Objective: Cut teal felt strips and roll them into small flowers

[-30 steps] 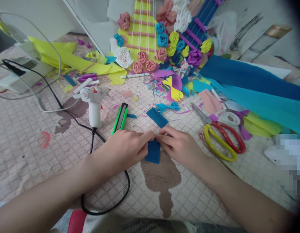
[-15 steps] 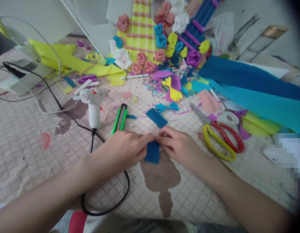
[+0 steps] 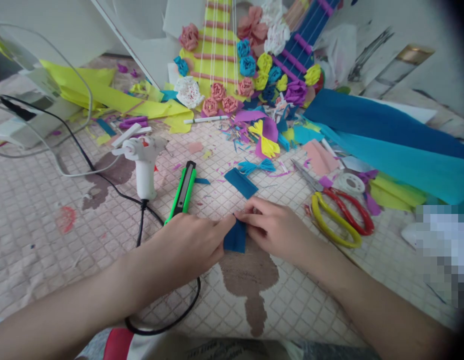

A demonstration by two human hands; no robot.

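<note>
Both of my hands meet over a small blue paper piece (image 3: 236, 238) lying on the pink checked mat (image 3: 59, 240). My left hand (image 3: 190, 242) pinches its top left edge with thumb and fingers closed. From the right, my right hand (image 3: 275, 227) pinches the top edge, fingers pressed together. The paper's upper part is hidden under my fingertips. Another blue paper rectangle (image 3: 241, 182) lies just beyond my hands.
A white glue gun (image 3: 144, 160) with a black cord (image 3: 142, 220) and a green utility knife (image 3: 183, 191) lie left of my hands. Red and yellow scissors (image 3: 339, 215) and a tape roll (image 3: 351, 183) lie to the right. Paper flowers (image 3: 250, 65), blue sheets (image 3: 389, 135) and yellow sheets (image 3: 104, 92) fill the back.
My hands have shifted slightly on the blue paper, and its visible part looks shorter. The camera view has drifted a little.
</note>
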